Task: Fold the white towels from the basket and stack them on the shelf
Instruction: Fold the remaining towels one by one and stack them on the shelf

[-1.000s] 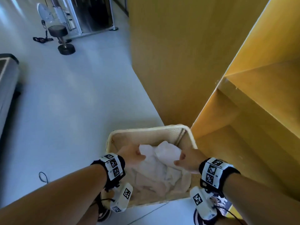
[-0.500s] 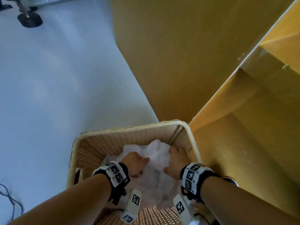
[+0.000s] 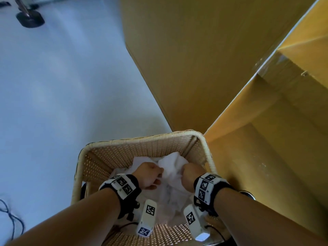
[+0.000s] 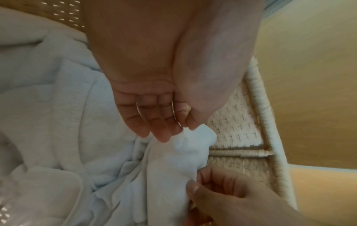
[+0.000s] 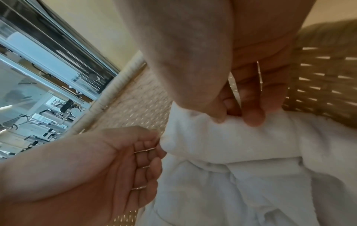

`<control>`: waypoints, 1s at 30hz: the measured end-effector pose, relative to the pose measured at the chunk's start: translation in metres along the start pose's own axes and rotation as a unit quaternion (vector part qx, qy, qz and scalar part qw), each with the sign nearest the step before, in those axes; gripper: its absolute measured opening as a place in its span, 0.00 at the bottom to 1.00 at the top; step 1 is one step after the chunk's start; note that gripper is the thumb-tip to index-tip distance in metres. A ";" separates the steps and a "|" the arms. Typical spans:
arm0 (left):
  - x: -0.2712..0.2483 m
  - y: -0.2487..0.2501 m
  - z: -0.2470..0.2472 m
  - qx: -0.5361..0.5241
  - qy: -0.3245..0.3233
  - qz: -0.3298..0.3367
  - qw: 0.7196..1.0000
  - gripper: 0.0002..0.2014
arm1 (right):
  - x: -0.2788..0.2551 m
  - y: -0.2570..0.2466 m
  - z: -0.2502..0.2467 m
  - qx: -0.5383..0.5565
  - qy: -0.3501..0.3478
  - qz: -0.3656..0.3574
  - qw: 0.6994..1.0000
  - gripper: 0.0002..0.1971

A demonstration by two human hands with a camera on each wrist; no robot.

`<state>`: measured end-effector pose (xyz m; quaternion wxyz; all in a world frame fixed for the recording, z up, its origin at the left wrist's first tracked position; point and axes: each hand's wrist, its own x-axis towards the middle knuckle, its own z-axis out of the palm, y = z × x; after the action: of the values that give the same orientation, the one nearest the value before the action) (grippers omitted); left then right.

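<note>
A woven cream basket (image 3: pixel 142 140) stands on the floor against the yellow wooden shelf unit (image 3: pixel 266 157). Crumpled white towels fill it. Both hands are down inside the basket. My left hand (image 3: pixel 158 173) pinches one end of a bunched ridge of the top white towel (image 3: pixel 170 162). My right hand (image 3: pixel 188 172) pinches the same ridge a little to the right. In the left wrist view, thumb and fingers of the left hand (image 4: pixel 183 130) meet on the towel (image 4: pixel 173 175). The right wrist view shows the right hand (image 5: pixel 235 119) clamped on the towel's (image 5: pixel 231 145) fold.
More rumpled towels (image 4: pixel 48 107) lie under and left of the held one. The shelf's tall side panel (image 3: pixel 195 59) rises just behind the basket. Pale floor spreads to the left, with a black stand base (image 3: pixel 30 19) far off and a black cable (image 3: pixel 10 215) nearby.
Both hands went down from above the towels into the basket and closed on the top towel. The view tilted down toward the basket.
</note>
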<state>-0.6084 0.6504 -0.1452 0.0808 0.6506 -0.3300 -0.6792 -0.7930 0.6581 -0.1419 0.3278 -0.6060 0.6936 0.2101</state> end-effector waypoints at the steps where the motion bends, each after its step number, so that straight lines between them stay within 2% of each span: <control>1: -0.008 0.003 0.001 -0.009 -0.001 -0.002 1.000 0.11 | -0.008 -0.001 -0.003 0.005 0.002 -0.004 1.000 0.18; 3: -0.025 0.011 0.003 -0.023 -0.003 -0.002 1.000 0.10 | -0.020 -0.005 -0.008 0.034 0.003 -0.014 0.999 0.17; 6: -0.051 0.023 0.003 -0.034 0.006 0.014 0.999 0.08 | -0.048 -0.013 -0.024 0.077 0.000 -0.032 0.997 0.04; 8: -0.069 0.031 0.001 -0.036 0.019 0.039 0.998 0.07 | -0.066 -0.016 -0.035 0.132 0.029 -0.040 0.990 0.16; 9: -0.078 0.034 -0.001 -0.037 0.024 0.054 0.998 0.07 | -0.078 -0.018 -0.041 0.157 0.040 -0.047 0.986 0.16; 12: -0.106 0.040 -0.007 -0.053 0.033 0.101 0.993 0.05 | -0.115 -0.023 -0.060 0.198 0.068 -0.080 0.975 0.08; 15: -0.138 0.045 -0.007 -0.073 0.042 0.130 0.988 0.09 | -0.152 -0.026 -0.080 0.235 0.092 -0.106 0.962 0.05; 18: -0.169 0.047 -0.008 -0.098 0.034 0.154 0.983 0.08 | -0.188 -0.027 -0.095 0.285 0.112 -0.137 0.942 0.07; 21: -0.199 0.047 -0.012 -0.114 0.020 0.192 0.975 0.06 | -0.222 -0.024 -0.106 0.299 0.158 -0.156 0.928 0.04; 24: -0.222 0.047 -0.014 -0.126 -0.001 0.237 0.963 0.12 | -0.248 -0.023 -0.114 0.389 0.159 -0.179 0.890 0.09; 27: -0.233 0.043 -0.015 -0.136 -0.004 0.277 0.951 0.13 | -0.261 -0.021 -0.115 0.426 0.171 -0.182 0.870 0.10; 30: -0.231 0.033 -0.014 -0.099 0.020 0.301 0.948 0.15 | -0.260 -0.019 -0.109 0.475 0.179 -0.189 0.840 0.08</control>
<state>-0.5738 0.7449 0.0660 0.3518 0.5229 -0.4401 -0.6396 -0.7829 0.7621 0.1205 0.4788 -0.5223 0.6270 -0.3239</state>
